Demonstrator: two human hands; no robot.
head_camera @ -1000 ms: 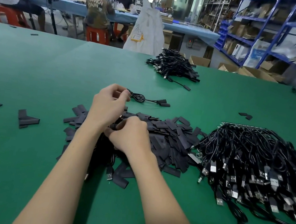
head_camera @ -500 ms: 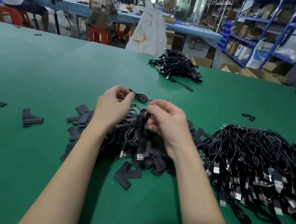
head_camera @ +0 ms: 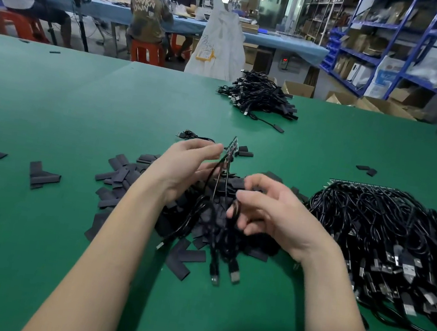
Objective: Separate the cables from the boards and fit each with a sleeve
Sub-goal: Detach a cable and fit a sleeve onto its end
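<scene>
**Your hands hold a small board with cables over the sleeve pile**

Your left hand [head_camera: 182, 171] is up above the green table [head_camera: 76, 114]. Its fingertips pinch a small, thin circuit board strip [head_camera: 233, 146] by its lower end. The strip stands tilted, high over the pile. A few thin black cables [head_camera: 219, 182] hang down from it.

Your right hand [head_camera: 270, 210] is a bit lower and just beside the left one, not touching it. Its fingers curl around the hanging black cables at about the middle. The plug ends [head_camera: 234, 276] of the cables lie on the table near you.

Under both hands is a pile of flat black sleeves [head_camera: 123, 179]. On your right is a big heap of black cables with silver plugs [head_camera: 399, 245]. Far across the table sits a smaller heap of black cables [head_camera: 260, 94]. A few loose black sleeves [head_camera: 44, 176] lie on your left.
</scene>
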